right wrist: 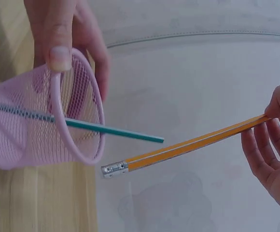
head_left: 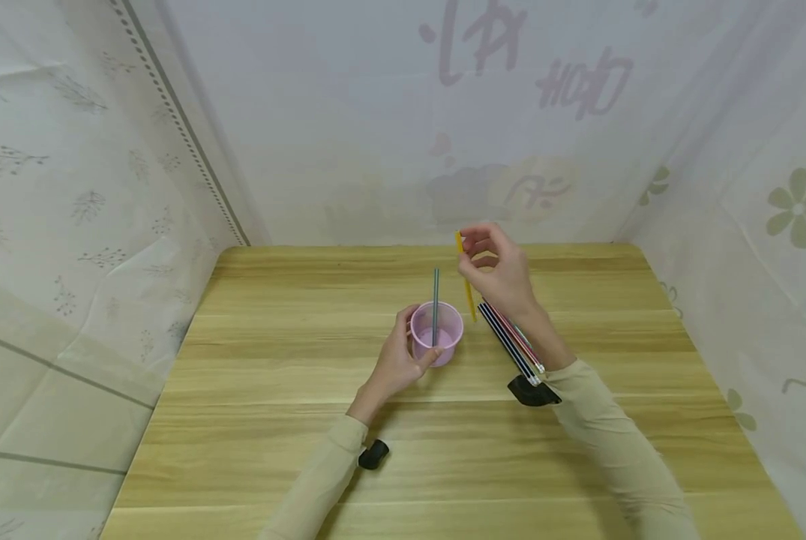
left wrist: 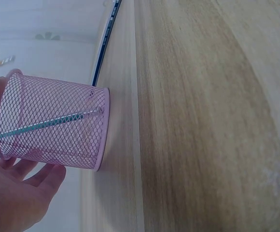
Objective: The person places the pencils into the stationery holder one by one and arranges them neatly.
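Note:
My left hand [head_left: 397, 360] grips a pink mesh pen cup [left wrist: 53, 123] by its side and rim, thumb over the near edge. The cup stands upright on the wooden table. One teal pencil [right wrist: 116, 129] leans inside it, its upper end rising above the rim. Right of the cup and above the table, my right hand [head_left: 500, 270] pinches a yellow pencil [right wrist: 193, 144] near its upper end. That pencil hangs steeply with its metal-banded eraser end lowest, close beside the cup's rim.
Several dark and red pencils [head_left: 507, 341] lie together right of the cup, under my right forearm, eraser ends toward me. Black wrist-worn pieces show at the left cuff [head_left: 374, 454] and right cuff [head_left: 534, 391]. Patterned cloth walls [head_left: 349, 135] border the wooden table [head_left: 274, 450].

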Motion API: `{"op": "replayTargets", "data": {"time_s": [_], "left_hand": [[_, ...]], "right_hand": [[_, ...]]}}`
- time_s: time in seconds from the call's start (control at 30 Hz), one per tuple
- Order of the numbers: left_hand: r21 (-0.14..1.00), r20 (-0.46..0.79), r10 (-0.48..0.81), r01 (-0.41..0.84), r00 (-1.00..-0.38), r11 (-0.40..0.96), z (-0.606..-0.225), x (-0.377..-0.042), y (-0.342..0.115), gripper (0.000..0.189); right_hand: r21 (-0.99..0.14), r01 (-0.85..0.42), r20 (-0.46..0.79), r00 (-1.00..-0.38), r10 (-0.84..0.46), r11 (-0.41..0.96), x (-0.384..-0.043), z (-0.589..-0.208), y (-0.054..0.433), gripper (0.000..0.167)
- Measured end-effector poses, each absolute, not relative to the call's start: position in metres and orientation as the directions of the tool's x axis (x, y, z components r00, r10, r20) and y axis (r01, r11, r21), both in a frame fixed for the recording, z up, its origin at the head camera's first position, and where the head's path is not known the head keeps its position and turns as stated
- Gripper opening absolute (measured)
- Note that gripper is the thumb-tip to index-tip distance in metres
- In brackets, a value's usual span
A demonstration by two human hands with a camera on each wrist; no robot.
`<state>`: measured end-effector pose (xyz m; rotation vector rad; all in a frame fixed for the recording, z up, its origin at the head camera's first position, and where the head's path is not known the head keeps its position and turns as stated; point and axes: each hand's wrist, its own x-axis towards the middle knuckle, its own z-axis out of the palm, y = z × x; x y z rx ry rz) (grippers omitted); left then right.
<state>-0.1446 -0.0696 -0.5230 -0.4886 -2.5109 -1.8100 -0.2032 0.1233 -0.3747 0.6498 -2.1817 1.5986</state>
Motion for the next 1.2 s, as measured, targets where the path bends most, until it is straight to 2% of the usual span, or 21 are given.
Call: {"op": "replayTargets", "data": {"time_s": [0.3, 0.57, 0.97, 1.2], "left_hand": [[0.918, 0.198, 0.246, 0.267, -0.949, 0.292, -0.523, -0.144, -0.071, 0.087], [0.916, 0.193, 0.255, 0.267, -0.948, 0.301, -0.523, -0.143, -0.07, 0.086], [0.923, 0.187, 0.251, 0.258, -0.95, 0.287, -0.522, -0.142, -0.07, 0.086], [0.92, 0.179, 0.24, 0.249, -0.954, 0.303, -0.523, -0.142, -0.069, 0.087]], "right_hand": [[-0.84, -0.522, 0.517, -0.853, -0.075, 0.15, -0.202, -0.393, 0.101, 0.034], [-0.886, -0.439, 0.432, -0.898, -0.079, 0.15, -0.181, -0.4, 0.09, 0.031], [-0.889, -0.409, 0.399, -0.912, -0.089, 0.204, -0.178, -0.433, 0.095, 0.032], [-0.893, -0.387, 0.379, -0.922, -0.081, 0.231, -0.175, -0.438, 0.103, 0.031]]}}
